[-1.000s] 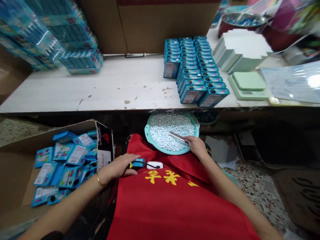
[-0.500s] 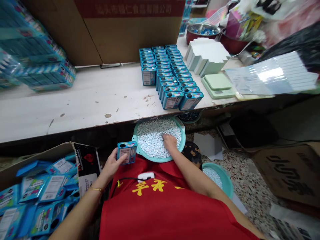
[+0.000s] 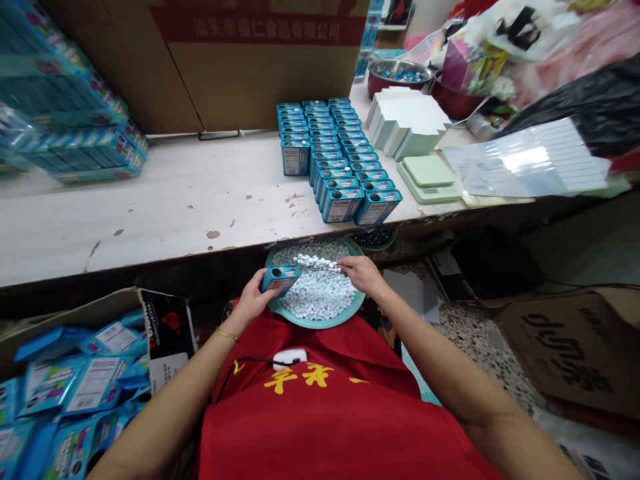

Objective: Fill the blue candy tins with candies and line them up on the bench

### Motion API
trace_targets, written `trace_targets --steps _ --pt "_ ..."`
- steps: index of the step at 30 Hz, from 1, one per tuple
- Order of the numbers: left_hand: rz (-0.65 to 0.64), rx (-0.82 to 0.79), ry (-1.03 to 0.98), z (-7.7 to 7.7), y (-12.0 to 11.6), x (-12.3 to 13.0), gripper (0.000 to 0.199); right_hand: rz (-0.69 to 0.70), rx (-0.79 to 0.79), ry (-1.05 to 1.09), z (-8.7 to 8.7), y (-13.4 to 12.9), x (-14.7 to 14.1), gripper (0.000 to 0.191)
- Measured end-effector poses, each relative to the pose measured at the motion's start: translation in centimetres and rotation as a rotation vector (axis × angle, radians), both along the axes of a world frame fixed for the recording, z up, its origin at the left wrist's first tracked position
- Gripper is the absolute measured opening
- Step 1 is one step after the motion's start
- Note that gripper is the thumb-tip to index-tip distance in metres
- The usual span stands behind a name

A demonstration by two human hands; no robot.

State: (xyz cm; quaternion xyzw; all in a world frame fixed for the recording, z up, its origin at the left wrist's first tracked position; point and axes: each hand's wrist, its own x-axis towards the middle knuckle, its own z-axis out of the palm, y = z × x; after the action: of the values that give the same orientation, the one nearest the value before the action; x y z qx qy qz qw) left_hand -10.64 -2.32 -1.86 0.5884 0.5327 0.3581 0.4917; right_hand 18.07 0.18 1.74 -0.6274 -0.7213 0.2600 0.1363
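Observation:
My left hand (image 3: 256, 297) grips a small blue box (image 3: 281, 279) by its side, with a dark round opening in its top. The box is over the left rim of a turquoise basin (image 3: 358, 305) full of small white candies (image 3: 320, 297). My right hand (image 3: 364, 275) pinches the right end of a narrow scoop (image 3: 318, 263). White candies are heaped along it and hide most of its shape. It is held level above the basin, its far end pointing left, a little apart from the box.
Rows of blue boxes (image 3: 340, 150) stand on the white table (image 3: 175, 200). To their right are a pale green scale (image 3: 430, 177) and stacked white card (image 3: 407, 120). A carton (image 3: 167, 367) of blue packages is at lower left; a brown carton (image 3: 570, 353) lies right.
My right hand has come up out of the candies and right, bringing up the loaded scoop. My left hand has moved the blue box right and up to the basin's rim.

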Motion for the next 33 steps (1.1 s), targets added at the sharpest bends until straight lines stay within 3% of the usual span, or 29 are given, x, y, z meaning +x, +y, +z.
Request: trace_targets --steps 3,6,16,23,26,28,31,33 --pt "-0.017 0.042 0.041 0.0 0.8 1.4 0.044 0.132 0.012 -0.127 3.4 0.1 -0.2 0.026" --pt "-0.022 0.047 0.071 0.2 0.9 2.3 0.044 0.215 0.012 -0.291 5.6 0.3 -0.8 0.028" --pt "-0.062 0.086 0.195 0.4 0.9 3.2 0.043 0.331 -0.028 -0.563 9.0 0.2 -2.8 0.029" --pt "-0.067 0.131 0.253 -0.5 0.8 3.8 0.041 0.384 0.104 -0.613 11.5 -1.0 -5.4 0.029" --pt "-0.021 0.09 0.18 -0.9 0.9 3.3 0.043 0.341 0.104 -0.624 10.7 -1.3 -3.5 0.027" --pt "0.011 0.034 0.091 -1.3 1.1 2.8 0.046 0.265 0.056 -0.649 8.9 -1.8 -1.1 0.027" --pt "0.043 -0.058 -0.062 -2.3 1.8 2.3 0.051 0.16 -0.068 -0.684 4.2 -2.8 1.7 0.027" --pt "0.061 -0.128 -0.153 -3.0 2.3 2.5 0.053 0.121 -0.129 -0.669 0.6 -3.5 1.7 0.028"
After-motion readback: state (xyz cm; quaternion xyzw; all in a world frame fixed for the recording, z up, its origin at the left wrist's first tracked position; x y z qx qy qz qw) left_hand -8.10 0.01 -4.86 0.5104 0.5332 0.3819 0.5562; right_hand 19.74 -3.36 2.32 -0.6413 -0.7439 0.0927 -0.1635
